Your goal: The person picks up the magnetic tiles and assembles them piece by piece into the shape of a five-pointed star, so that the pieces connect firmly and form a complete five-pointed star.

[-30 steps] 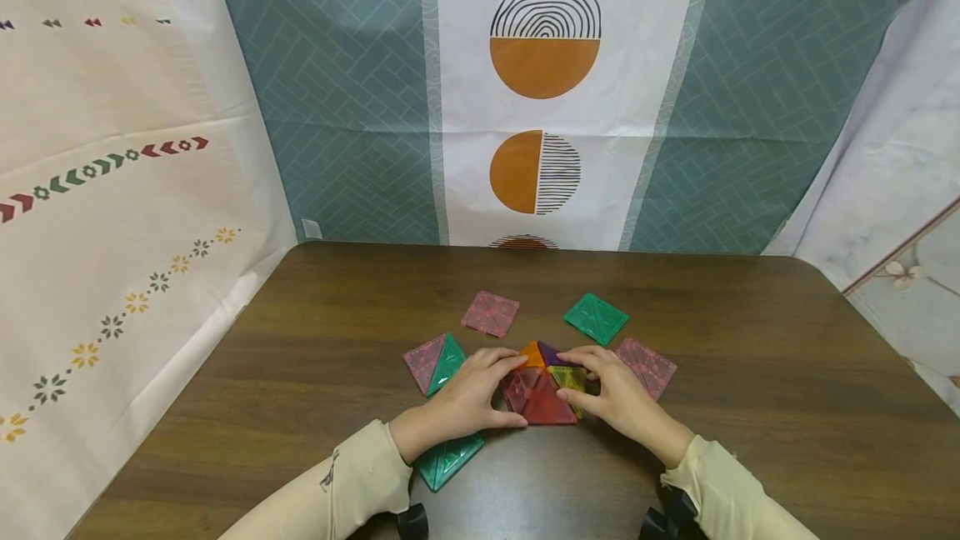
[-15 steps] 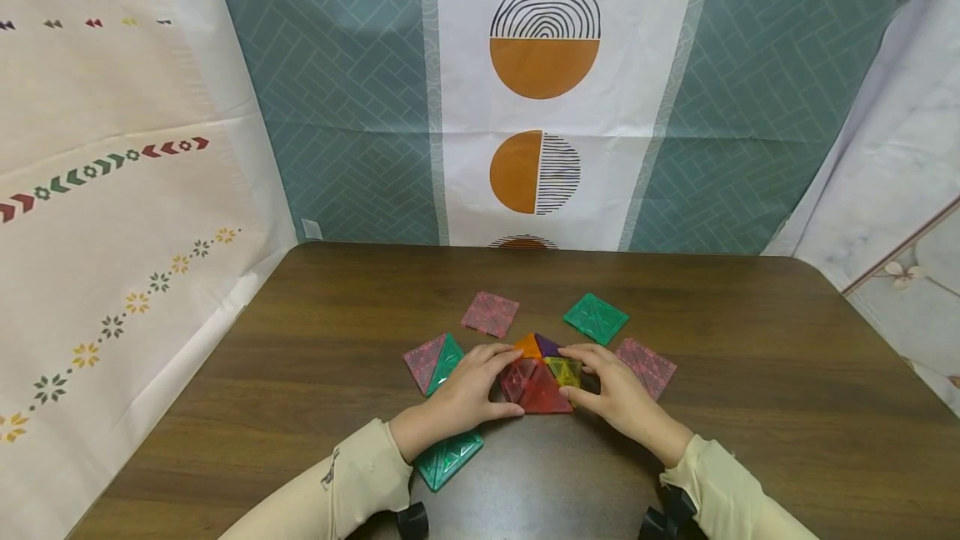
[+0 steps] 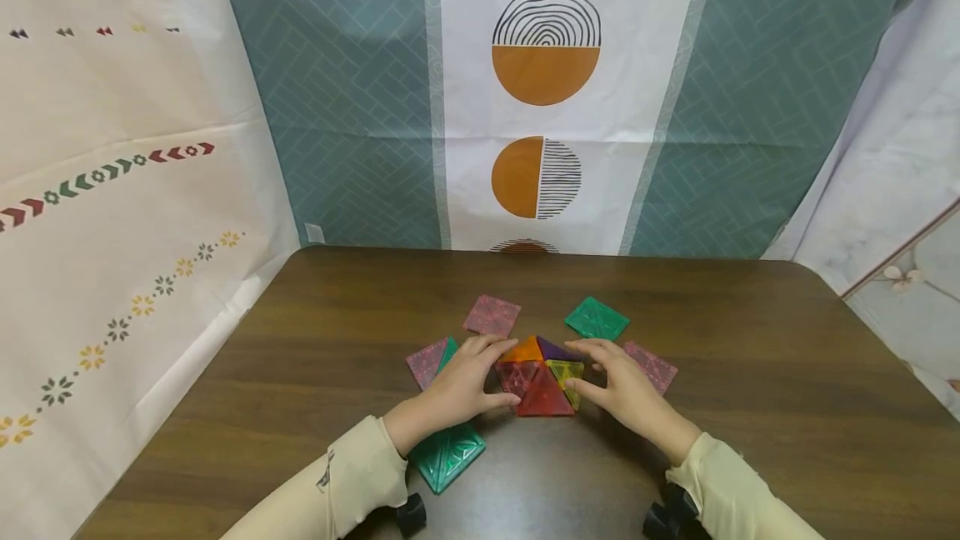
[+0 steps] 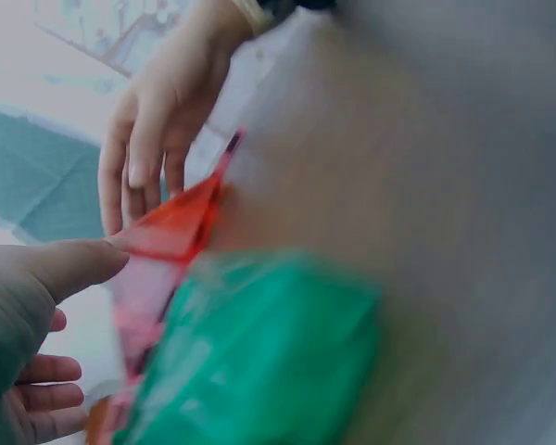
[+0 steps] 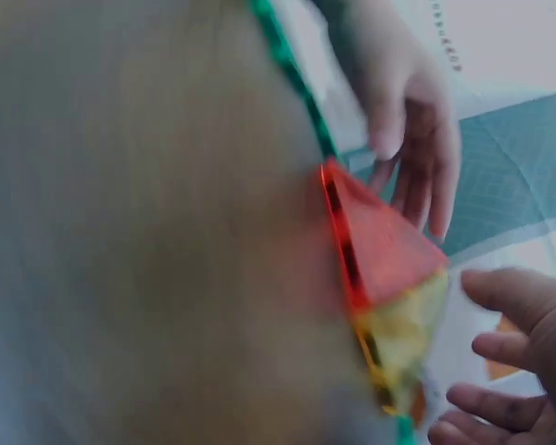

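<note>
A small, low shape of translucent magnetic tiles sits mid-table. Its tilted triangles are a red tile (image 3: pixel 546 397), a darker pinkish-red tile (image 3: pixel 516 377), an orange tile (image 3: pixel 525 349), a purple tile (image 3: pixel 552 350) and a yellow tile (image 3: pixel 564 372). On its left, my left hand (image 3: pixel 463 379) curves loosely, thumb close to the red edge; contact is unclear. My right hand (image 3: pixel 628 386) is spread at the yellow side. In the right wrist view a narrow gap separates that thumb (image 5: pixel 505 292) from the tiles. Neither hand grips anything.
Flat tiles lie around the shape on the brown table (image 3: pixel 720 323): a pink square (image 3: pixel 492 315), a green square (image 3: pixel 597 318), another pink one (image 3: pixel 652 367), a pink-and-green pair (image 3: pixel 427 362), and green tiles (image 3: pixel 448 458) beside the left wrist. Patterned cloths hang behind.
The tile shape first slid slightly away from the person. Both hands then loosened and drew a little outward from its sides. The head view has tilted slightly.
</note>
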Motion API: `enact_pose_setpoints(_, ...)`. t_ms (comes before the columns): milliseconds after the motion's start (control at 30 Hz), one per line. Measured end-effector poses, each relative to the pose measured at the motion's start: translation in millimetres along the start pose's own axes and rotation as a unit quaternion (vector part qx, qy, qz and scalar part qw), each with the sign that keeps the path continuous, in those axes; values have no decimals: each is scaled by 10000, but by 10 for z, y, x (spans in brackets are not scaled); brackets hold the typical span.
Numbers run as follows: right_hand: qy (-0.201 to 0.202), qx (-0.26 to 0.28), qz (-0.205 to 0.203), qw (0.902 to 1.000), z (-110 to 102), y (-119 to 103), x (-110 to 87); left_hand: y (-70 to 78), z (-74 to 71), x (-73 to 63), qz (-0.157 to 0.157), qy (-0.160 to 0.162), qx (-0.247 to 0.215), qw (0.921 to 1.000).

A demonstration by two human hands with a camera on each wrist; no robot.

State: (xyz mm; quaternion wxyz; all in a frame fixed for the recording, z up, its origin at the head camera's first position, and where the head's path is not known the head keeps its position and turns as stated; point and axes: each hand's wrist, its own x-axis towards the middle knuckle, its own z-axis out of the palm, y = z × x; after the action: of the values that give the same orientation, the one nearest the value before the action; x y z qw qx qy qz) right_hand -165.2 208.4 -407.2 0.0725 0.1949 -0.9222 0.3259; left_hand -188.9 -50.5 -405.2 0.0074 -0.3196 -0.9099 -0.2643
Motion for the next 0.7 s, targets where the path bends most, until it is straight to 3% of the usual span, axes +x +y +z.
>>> enact_pose_setpoints(267, -229, -54, 137, 9996, -301, -178, 264, -172, -261, 161, -247, 632, 118, 9976)
enact_pose_setpoints(467, -624, 121, 54, 9980, -402, -229, 603, -334, -297, 333, -622, 1014, 157, 9928)
enact_pose_setpoints(700, -1137, 142, 200, 9932, -300, -227, 991, -450, -183, 473, -1216, 719, 184, 9898)
